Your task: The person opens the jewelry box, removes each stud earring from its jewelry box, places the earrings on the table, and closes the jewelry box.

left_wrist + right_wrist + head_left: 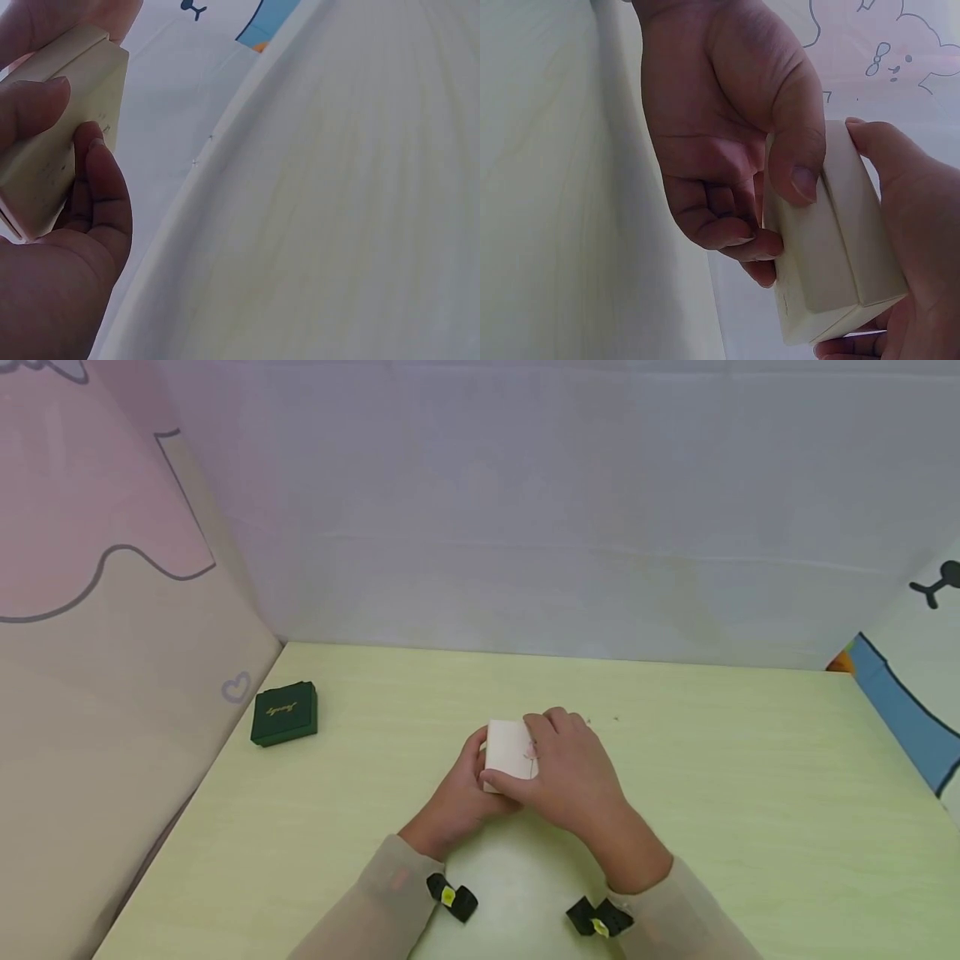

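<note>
Pale yellow-green tabletop [750, 793] spreading out under the white box [507, 750], a greyish backdrop [562, 510] standing beyond it, a pink-printed panel [90, 502] off to the box's left, a blue-printed one [911, 718] far to its right! Well left of the white box sits a green box [285, 713] with gold lettering. And here's the left hand [457, 793], fingers curled round the white box's left side, while the right hand [576, 768] grips its right side, thumb along the near edge.
</note>
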### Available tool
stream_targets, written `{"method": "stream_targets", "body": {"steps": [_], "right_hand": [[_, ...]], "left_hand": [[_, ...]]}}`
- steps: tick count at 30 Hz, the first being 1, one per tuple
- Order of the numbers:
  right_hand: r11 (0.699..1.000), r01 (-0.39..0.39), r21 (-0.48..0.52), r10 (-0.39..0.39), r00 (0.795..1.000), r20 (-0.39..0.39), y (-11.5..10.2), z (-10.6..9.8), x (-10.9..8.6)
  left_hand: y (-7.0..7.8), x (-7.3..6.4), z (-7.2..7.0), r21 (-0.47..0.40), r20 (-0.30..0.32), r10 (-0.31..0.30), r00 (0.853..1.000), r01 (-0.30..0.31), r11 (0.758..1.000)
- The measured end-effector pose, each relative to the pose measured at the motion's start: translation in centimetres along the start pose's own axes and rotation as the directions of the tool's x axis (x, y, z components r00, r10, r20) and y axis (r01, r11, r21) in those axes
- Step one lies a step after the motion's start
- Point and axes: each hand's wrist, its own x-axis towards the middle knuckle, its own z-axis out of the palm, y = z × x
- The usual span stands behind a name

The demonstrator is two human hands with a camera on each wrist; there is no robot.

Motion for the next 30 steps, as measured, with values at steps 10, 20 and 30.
{"method": "stream_targets", "body": {"steps": [10, 20, 30], "right_hand": [[1.000, 0.006, 0.011, -0.006, 1.000, 0.000, 0.00, 0.08, 0.05], [1.000, 0.003, 0.014, -0.003, 1.000, 0.004, 0.13, 0.34, 0.04], [0.997, 0.021, 0.075, -0.020, 1.000, -0.016, 0.34, 0.93, 0.19]], "left_hand": [[0.20, -0.01, 0.00, -0.001, -0.009, 0.007, 1.000, -0.007, 1.000], [0.08, 0.07, -0.04, 0.006, 0.000, 0.017, 1.000, -0.017, 1.000], [-0.06, -0.06, -0.10, -0.018, -0.037, 0.018, 0.999, -0.019, 1.000]]}}
